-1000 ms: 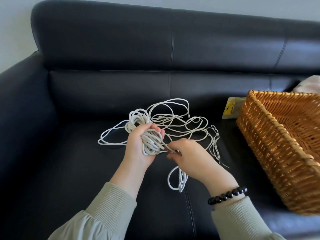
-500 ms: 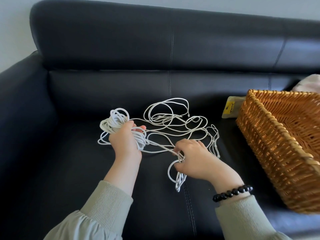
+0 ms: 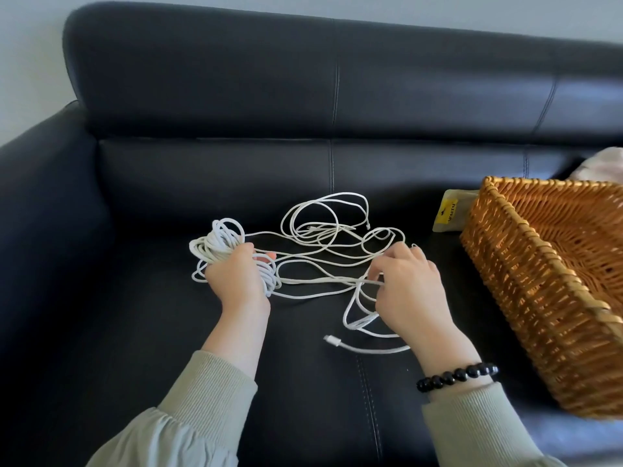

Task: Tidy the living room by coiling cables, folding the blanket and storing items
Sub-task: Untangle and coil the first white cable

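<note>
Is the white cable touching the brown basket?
Apart. The head view shows a strip of bare black sofa between the white cable and the basket, whose woven wall no strand reaches.

Left grip [image 3: 236, 278], right grip [image 3: 411, 294] hold cable [image 3: 217, 244].

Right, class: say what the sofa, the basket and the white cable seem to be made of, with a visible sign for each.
Sofa: probably black leather or imitation; smooth sheen, stitched seams. Basket: woven wicker or rattan, honey-brown, slightly glossy strands. White cable: likely plastic or rubber sheath, matte; it bends into soft loops.
</note>
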Demonstrator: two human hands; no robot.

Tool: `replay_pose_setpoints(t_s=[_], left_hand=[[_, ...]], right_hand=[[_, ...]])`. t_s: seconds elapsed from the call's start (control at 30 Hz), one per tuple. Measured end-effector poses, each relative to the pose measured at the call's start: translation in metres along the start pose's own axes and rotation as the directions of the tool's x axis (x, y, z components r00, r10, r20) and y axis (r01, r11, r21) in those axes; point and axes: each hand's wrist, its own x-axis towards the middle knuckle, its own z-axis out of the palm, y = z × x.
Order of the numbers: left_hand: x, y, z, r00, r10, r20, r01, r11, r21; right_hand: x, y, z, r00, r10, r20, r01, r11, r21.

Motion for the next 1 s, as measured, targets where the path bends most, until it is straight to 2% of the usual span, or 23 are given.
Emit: replay_pose_setpoints(t_s=[0.1, 0.17, 0.27, 0.33, 0.43, 0.5, 0.53, 0.63, 0.77, 0.87, 1.0], left_hand=[[-0.004, -0.002, 0.003, 0.982, 0.161, 0.094, -0.173, 0.975, 0.141], [-0.004, -0.004, 0.003, 0.96, 0.233, 0.153, -0.264, 0.936, 0.232], [-0.002, -0.003, 0.001, 0.935, 0.284, 0.214, -0.344, 0.874, 0.344], [0.002, -0.002, 0.0, 0.907, 0.313, 0.281, -0.409, 0.81, 0.42], [0.003, -0.004, -0.001, 0.844, 0.324, 0.428, -0.528, 0.647, 0.55], [0.0, -0.007, -0.001, 0.801, 0.274, 0.533, -0.586, 0.545, 0.6], [-0.003, -0.007, -0.001, 0.788, 0.234, 0.57, -0.595, 0.526, 0.607], [-0.006, -0.004, -0.001, 0.774, 0.11, 0.623, -0.571, 0.546, 0.614], [-0.006, 0.003, -0.004, 0.727, -0.065, 0.683, -0.514, 0.609, 0.604], [-0.008, 0.004, -0.005, 0.66, -0.185, 0.728, -0.515, 0.594, 0.618], [-0.007, 0.003, -0.006, 0.604, -0.27, 0.75, -0.552, 0.537, 0.638]], right_hand=[[0.0, -0.005, 0.003, 0.981, -0.001, 0.197, 0.013, 0.998, -0.064], [0.001, -0.005, 0.004, 0.976, -0.023, 0.217, 0.028, 0.999, -0.021], [0.002, -0.001, -0.003, 0.989, 0.001, 0.145, -0.042, 0.959, 0.281], [-0.002, -0.001, -0.01, 0.996, -0.011, 0.091, -0.038, 0.856, 0.516], [-0.007, -0.008, -0.014, 0.999, -0.001, 0.05, -0.035, 0.694, 0.719], [-0.007, -0.01, -0.015, 0.999, 0.037, 0.021, -0.04, 0.647, 0.761], [-0.007, -0.01, -0.015, 0.999, 0.049, -0.009, -0.025, 0.649, 0.76], [-0.007, -0.008, -0.017, 0.996, 0.057, -0.068, 0.014, 0.659, 0.752], [-0.007, -0.004, -0.02, 0.994, 0.092, -0.058, -0.018, 0.667, 0.745], [-0.007, -0.004, -0.025, 0.995, 0.099, -0.031, -0.04, 0.641, 0.766], [-0.009, -0.004, -0.026, 0.996, 0.089, -0.027, -0.036, 0.633, 0.773]])
